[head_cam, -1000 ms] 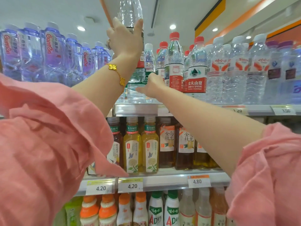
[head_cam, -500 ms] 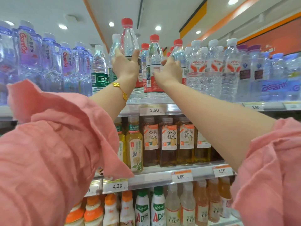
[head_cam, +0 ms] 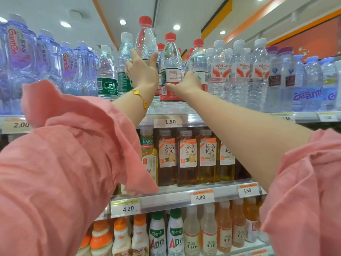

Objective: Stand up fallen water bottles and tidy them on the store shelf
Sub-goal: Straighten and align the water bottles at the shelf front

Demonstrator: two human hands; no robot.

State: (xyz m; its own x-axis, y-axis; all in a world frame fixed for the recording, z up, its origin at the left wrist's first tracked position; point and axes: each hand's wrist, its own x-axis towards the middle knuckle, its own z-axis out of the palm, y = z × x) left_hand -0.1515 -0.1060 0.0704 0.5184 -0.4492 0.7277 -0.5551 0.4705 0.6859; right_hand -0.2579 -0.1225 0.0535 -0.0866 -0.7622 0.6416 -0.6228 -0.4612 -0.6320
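Note:
My left hand (head_cam: 143,72) is wrapped around an upright clear water bottle with a red cap (head_cam: 145,40), held at the front of the top shelf (head_cam: 195,118). My right hand (head_cam: 186,84) reaches between two standing red-capped bottles, its thumb lying across the label of the middle red-capped bottle (head_cam: 170,65) and its fingers hidden behind it. Another red-capped bottle (head_cam: 199,60) stands just to the right of that hand. All bottles in view stand upright.
Blue-tinted bottles (head_cam: 46,65) fill the top shelf's left part, then green-label bottles (head_cam: 107,74). White-capped bottles (head_cam: 239,71) and purple-capped soda bottles (head_cam: 282,76) stand to the right. Tea bottles (head_cam: 186,156) and drink bottles (head_cam: 175,235) fill the lower shelves. Pink sleeves block the lower corners.
The held bottle has come down from above the row to the shelf front. My right hand has moved up from the shelf edge in between the red-capped bottles.

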